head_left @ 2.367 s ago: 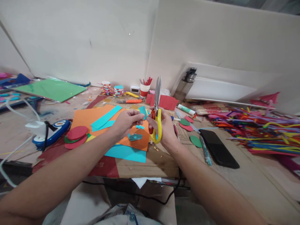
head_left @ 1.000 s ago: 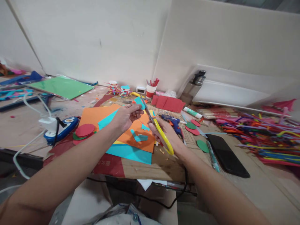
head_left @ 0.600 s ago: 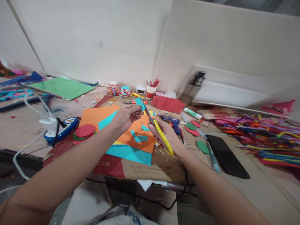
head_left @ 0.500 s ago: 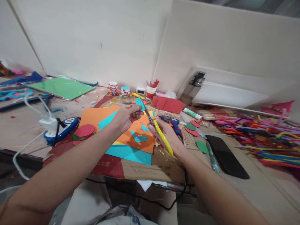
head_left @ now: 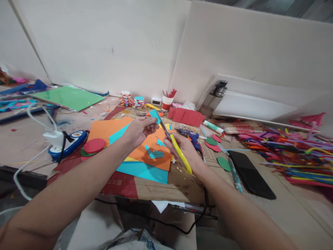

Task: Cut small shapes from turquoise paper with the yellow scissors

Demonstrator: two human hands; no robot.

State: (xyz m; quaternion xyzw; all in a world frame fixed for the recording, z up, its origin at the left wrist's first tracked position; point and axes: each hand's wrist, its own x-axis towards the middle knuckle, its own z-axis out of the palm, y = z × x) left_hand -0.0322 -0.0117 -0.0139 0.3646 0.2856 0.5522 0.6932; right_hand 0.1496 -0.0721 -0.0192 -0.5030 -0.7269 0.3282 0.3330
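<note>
Your left hand (head_left: 137, 130) pinches a small teal paper piece (head_left: 155, 116) between thumb and fingertips, its grip closed on the near edge. That leaves the far edge free and lifted clear of the tabletop (head_left: 182, 187), above the orange sheet (head_left: 106, 126).

Your right hand (head_left: 182, 151) is wrapped around the yellow handle of the scissors (head_left: 173, 142), grip closed on it. The blades slant up and to the left, so their tips meet the right side of the teal piece. Whether the blades are parted or shut is too small to tell. Holding the piece in the air, with your fingers back from the blades, looks like a way to give the scissors a free line into the paper.

Teal scraps (head_left: 154, 152) lie directly below your hands on the orange sheet, where offcuts would drop. A larger teal sheet (head_left: 145, 172) sticks out from under its near edge.

Red paper circles (head_left: 93, 145) are stacked to the left of the sheets. A blue glue gun (head_left: 192, 136) lies just beyond your right hand, and a glue stick (head_left: 212, 125) lies farther back. A black phone (head_left: 251, 170) rests well to the right, near a heap of coloured pipe cleaners (head_left: 286, 149).
</note>
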